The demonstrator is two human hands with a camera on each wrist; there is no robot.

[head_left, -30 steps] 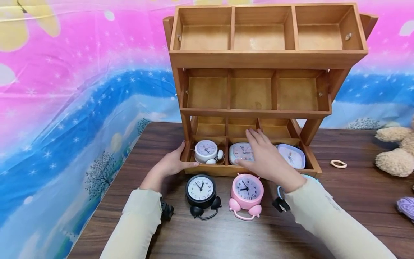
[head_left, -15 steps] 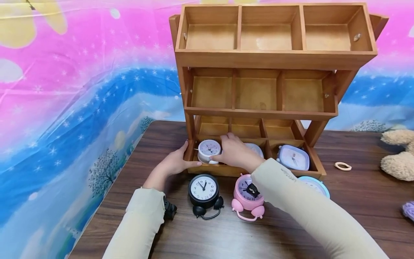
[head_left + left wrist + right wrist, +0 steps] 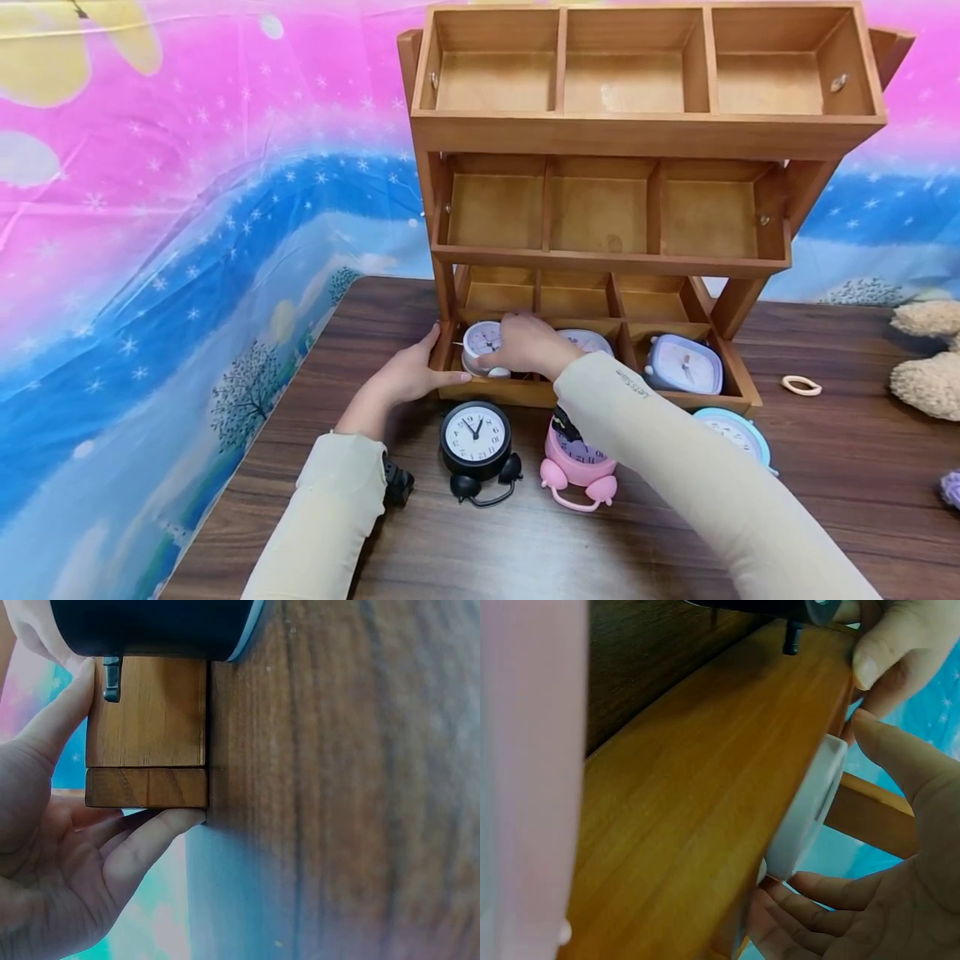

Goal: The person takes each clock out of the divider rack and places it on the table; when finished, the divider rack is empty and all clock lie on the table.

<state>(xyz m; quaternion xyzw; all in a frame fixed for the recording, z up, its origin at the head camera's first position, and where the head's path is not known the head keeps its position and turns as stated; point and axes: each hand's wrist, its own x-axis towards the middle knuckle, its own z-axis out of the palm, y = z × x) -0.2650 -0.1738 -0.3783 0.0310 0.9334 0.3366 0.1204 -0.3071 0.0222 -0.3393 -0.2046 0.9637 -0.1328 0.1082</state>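
Observation:
My left hand (image 3: 401, 371) grips the left end of the wooden shelf's (image 3: 637, 137) lowest tray, thumb at the front board and fingers along the side. Inside that tray's left compartment sits a round white alarm clock (image 3: 480, 337). My right hand (image 3: 528, 346) reaches in and holds this clock, partly covering it; in the right wrist view its thumb and fingers (image 3: 821, 892) span the clock's white edge (image 3: 806, 814). A pale oval-faced clock (image 3: 591, 340) lies in the middle compartment, partly hidden by the right hand. The right compartment contains a lavender clock (image 3: 684, 364).
Before the shelf lie a black alarm clock (image 3: 476, 433), a pink alarm clock (image 3: 577, 475) partly under the right sleeve, and a light-blue clock (image 3: 738, 429). Farther right are a wooden ring (image 3: 801, 385), a beige plush toy (image 3: 926, 367) and purple yarn (image 3: 951, 489).
My right hand has moved left from the middle clock to the white alarm clock, its fingers now around it. The left hand stays at the tray's end. The view has shifted slightly.

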